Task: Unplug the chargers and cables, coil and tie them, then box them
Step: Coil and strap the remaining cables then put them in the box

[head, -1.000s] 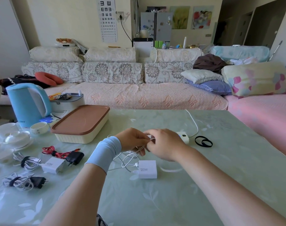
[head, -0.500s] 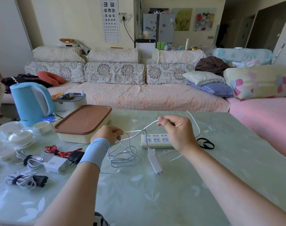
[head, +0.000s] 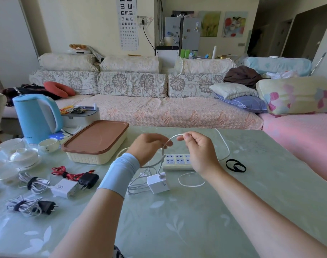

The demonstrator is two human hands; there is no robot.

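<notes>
My left hand (head: 149, 148) and my right hand (head: 198, 153) both hold a white cable (head: 173, 139) above the table, a short arc of it stretched between them. Its loops hang down to a white charger block (head: 158, 183) lying on the table. Behind my hands lies a white power strip (head: 175, 162). Two black tie bands (head: 235, 165) lie right of the strip. At the left lie tied bundles: a red cable with a black plug (head: 78, 175), a white cable with a white charger (head: 64, 188), and a white cable with a black plug (head: 31, 205).
A cream box with a brown lid (head: 96, 142) stands behind the bundles. A blue kettle (head: 36, 118), white cups and bowls (head: 22, 155) fill the far left. The power strip's white cord (head: 226, 144) runs toward the sofa (head: 159, 108) behind the table.
My left hand rose and moved right toward my right hand, shortening the stretch of cable between them. The white charger block now lies flat on the table below my hands.
</notes>
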